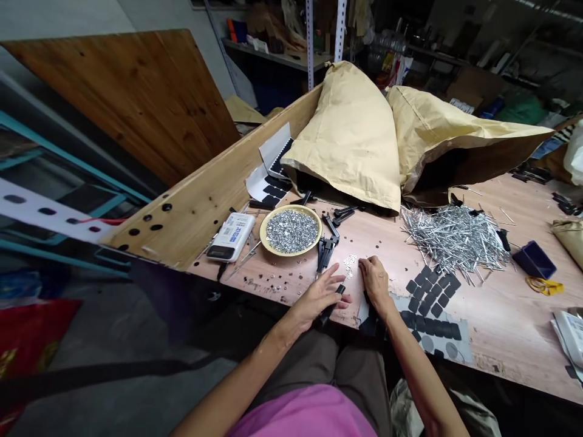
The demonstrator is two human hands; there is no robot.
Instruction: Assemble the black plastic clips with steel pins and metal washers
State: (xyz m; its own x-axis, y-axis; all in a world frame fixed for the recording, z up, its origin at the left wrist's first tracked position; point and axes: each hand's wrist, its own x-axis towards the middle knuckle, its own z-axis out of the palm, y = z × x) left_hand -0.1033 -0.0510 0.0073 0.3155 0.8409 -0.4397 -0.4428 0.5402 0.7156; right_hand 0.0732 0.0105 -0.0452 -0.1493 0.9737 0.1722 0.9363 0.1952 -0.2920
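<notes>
My left hand (319, 296) is at the table's front edge with its fingers apart. A slim black part (327, 313) lies against these fingers, and I cannot tell whether it is gripped. To the right, my right hand (376, 280) is closed with its fingertips down at the tabletop; whatever is in them is hidden. Just left of those fingertips lies a small cluster of shiny metal pieces (350, 262), like washers. Beyond my left hand are black clamp-like parts (326, 250). A yellow bowl (279, 252) full of small metal pieces stands at their left.
A white box-shaped device (233, 235) sits left of the bowl. Two large tan sacks (353, 139) (449, 124) lie at the back. On the right are a heap of metal pins (455, 237), black pads (432, 291), a dark blue tray (535, 260) and a yellow band (544, 286).
</notes>
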